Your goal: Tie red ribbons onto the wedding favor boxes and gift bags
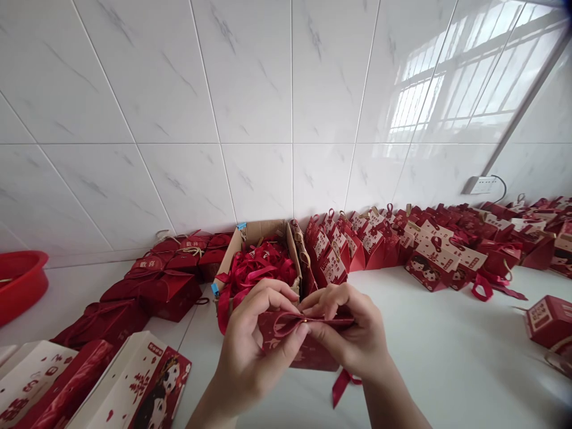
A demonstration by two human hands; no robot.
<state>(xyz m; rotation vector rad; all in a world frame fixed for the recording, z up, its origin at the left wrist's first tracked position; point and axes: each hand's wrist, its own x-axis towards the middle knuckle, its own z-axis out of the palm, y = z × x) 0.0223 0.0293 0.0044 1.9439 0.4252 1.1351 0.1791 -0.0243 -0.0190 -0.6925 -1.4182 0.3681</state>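
Both hands pinch the top edge of a red gift box [313, 356] held over the white counter. The fingers of my left hand [259, 342] are closed on the left part of its folded top, where a loop bulges out. My right hand [353, 333] grips the right part, its thumb close to the left thumb. A small gold dot shows between the thumbs. Below the right hand dangles a red ribbon end [341, 388]. Just behind the hands, a cardboard box [292, 241] is filled with tangled red ribbons [259, 268]. My hands hide much of the gift box.
Several finished-looking red boxes [330, 256] with loops line the wall to the right. Dark red boxes [172, 292] and flat printed cartons [125, 381] are on the left, near a red basin [22, 280]. A power strip [482, 185] rests by the tiled wall.
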